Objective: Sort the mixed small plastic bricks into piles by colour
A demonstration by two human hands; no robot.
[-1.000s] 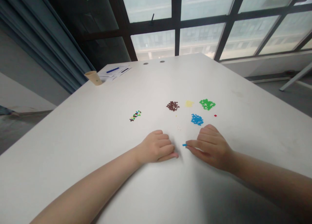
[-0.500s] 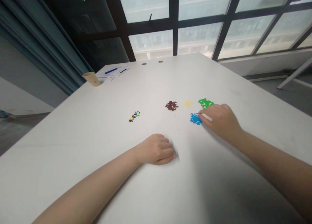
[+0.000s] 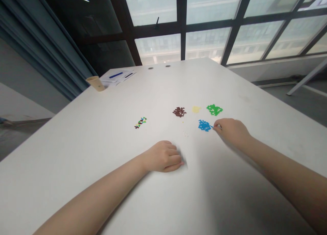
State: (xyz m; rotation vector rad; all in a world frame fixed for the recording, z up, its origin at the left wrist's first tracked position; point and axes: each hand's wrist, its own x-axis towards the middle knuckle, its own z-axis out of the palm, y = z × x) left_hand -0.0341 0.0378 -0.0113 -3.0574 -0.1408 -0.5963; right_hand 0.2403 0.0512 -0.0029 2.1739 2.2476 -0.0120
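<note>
Several small coloured beads lie on a white table in separate piles: brown, pale yellow, green and blue. A mixed strip of beads lies to the left, and a few white beads lie nearer me. My right hand rests its bunched fingertips just right of the blue pile, with a small white speck showing at them. My left hand lies curled on the table, empty as far as I can see, below the white beads.
A paper cup stands near the table's far left edge, next to papers with a blue pen. Dark-framed windows run behind the table, and a blue-grey curtain hangs at the left.
My right hand has drawn back slightly from over the blue pile and now sits just right of it, fingers more bunched. My left hand has not moved.
</note>
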